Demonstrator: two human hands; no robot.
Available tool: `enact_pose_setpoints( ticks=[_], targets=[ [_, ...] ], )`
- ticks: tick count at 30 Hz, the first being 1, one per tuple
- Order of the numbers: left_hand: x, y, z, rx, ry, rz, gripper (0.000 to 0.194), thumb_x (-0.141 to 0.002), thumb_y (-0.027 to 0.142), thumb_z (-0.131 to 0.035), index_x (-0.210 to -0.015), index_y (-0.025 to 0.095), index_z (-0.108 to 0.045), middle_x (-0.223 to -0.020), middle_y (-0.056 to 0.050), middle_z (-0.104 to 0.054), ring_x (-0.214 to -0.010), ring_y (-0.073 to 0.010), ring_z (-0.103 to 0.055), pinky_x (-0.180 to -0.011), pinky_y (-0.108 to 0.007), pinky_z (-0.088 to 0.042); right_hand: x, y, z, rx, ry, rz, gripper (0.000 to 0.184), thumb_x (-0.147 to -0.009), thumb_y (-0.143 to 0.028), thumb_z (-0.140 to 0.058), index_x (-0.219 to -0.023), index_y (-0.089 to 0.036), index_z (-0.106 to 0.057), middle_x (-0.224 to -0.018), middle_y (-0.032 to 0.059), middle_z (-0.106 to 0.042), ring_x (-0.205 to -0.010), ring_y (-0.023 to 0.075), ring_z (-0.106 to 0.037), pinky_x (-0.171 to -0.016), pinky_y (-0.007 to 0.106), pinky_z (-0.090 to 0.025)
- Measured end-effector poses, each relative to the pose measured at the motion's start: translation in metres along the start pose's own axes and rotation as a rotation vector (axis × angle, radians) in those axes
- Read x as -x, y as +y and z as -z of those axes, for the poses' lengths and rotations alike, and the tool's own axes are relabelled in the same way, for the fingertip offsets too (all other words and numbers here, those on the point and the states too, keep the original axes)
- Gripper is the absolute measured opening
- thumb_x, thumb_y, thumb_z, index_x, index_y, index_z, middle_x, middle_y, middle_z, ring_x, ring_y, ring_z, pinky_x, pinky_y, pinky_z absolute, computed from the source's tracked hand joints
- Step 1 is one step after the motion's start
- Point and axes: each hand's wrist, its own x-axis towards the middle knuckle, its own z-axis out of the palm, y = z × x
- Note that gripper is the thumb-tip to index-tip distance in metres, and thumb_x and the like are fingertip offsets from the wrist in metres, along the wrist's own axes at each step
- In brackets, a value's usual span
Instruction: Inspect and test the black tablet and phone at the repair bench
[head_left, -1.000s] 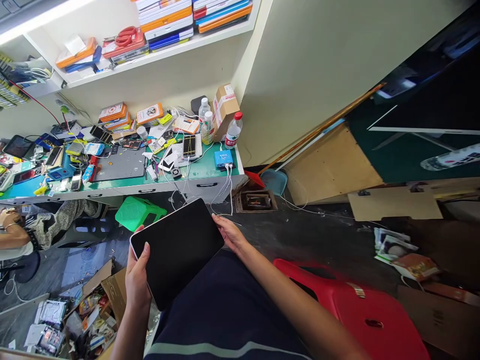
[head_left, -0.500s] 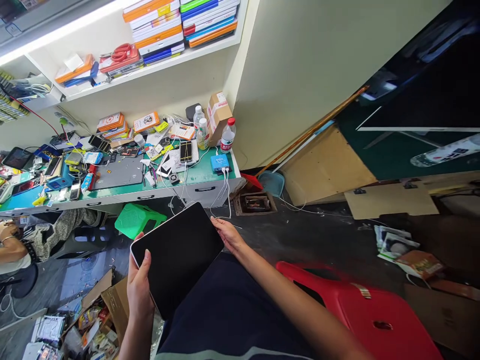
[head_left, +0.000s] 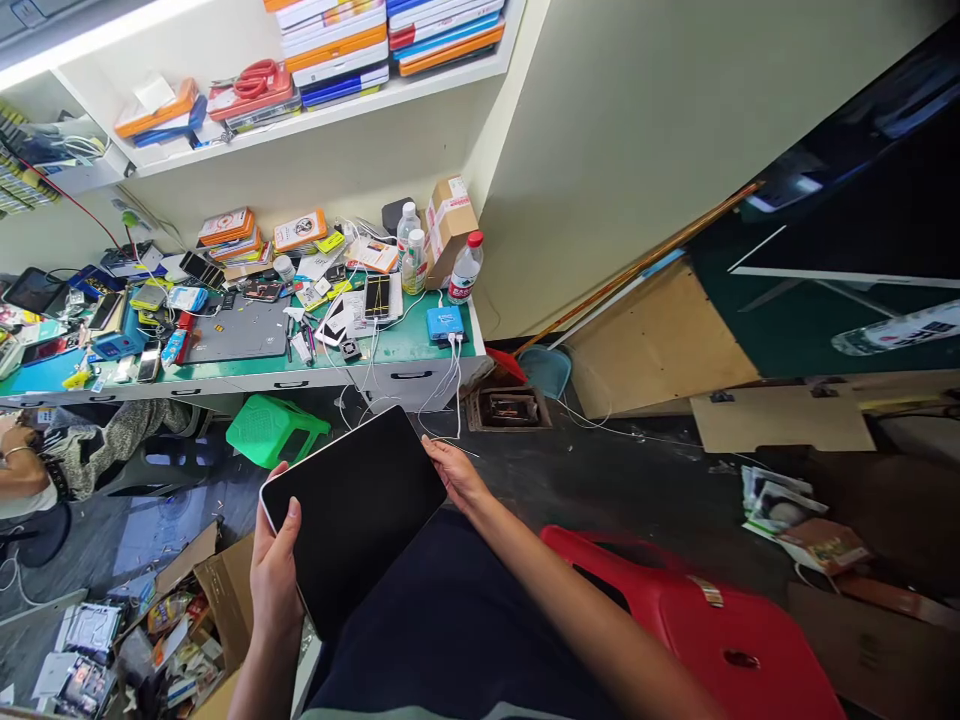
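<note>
A tablet (head_left: 360, 515) with a dark screen is held tilted in front of my body, its pale rim showing along the upper left edge. My left hand (head_left: 276, 560) grips its left side, thumb over the screen border and the other fingers mostly hidden behind. At the upper right edge, my right hand (head_left: 457, 472) holds the tablet with the thumb near the corner and fingers underneath. Beyond it stands a cluttered green workbench (head_left: 409, 350) with phones, cables, small boxes and a blue charging hub (head_left: 445, 323).
A green stool (head_left: 276, 428) stands below the bench and a red stool (head_left: 720, 630) to my right. A cardboard box of scraps (head_left: 225, 590) sits at lower left. Another person's arm (head_left: 22, 470) shows at far left. Bottles (head_left: 466, 268) line the bench's right end.
The view has shifted slightly, so the shelf and bench contents appear farther right and the red stool farther left. Both hands keep the same hold on the tablet.
</note>
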Motion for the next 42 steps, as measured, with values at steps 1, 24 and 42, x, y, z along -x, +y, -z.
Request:
enact_pose_setpoints(
  ticks=[1, 24, 42],
  targets=[
    [0.000, 0.000, 0.000, -0.003, 0.005, 0.002, 0.079, -0.083, 0.042, -0.086, -0.154, 0.033, -0.052, -0.129, -0.007, -0.075, -0.114, -0.0256, -0.073, -0.108, -0.038, -0.055, 0.000, 0.001, 0.000, 0.002, 0.002, -0.001, 0.051, -0.063, -0.068, -0.092, -0.073, -0.021, -0.072, -0.071, 0.0020, -0.072, -0.076, 0.0218, -0.069, -0.071, 0.032, -0.053],
    [0.002, -0.001, -0.004, -0.021, -0.019, -0.015, 0.077, -0.086, 0.043, -0.084, -0.155, 0.036, -0.050, -0.132, -0.006, -0.073, -0.117, -0.0262, -0.072, -0.109, -0.039, -0.054, -0.001, 0.001, -0.003, -0.021, 0.039, -0.003, 0.049, -0.061, -0.065, -0.093, -0.076, -0.022, -0.073, -0.081, 0.0034, -0.076, -0.081, 0.0225, -0.070, -0.073, 0.032, -0.053],
    [-0.004, -0.003, 0.004, 0.021, 0.028, -0.006, 0.077, -0.084, 0.043, -0.086, -0.153, 0.036, -0.053, -0.131, -0.005, -0.074, -0.117, -0.0260, -0.072, -0.109, -0.039, -0.054, -0.008, -0.017, -0.003, 0.045, 0.005, -0.031, 0.052, -0.058, -0.062, -0.097, -0.075, -0.020, -0.070, -0.073, 0.0024, -0.071, -0.070, 0.0186, -0.065, -0.065, 0.029, -0.051]
  ],
)
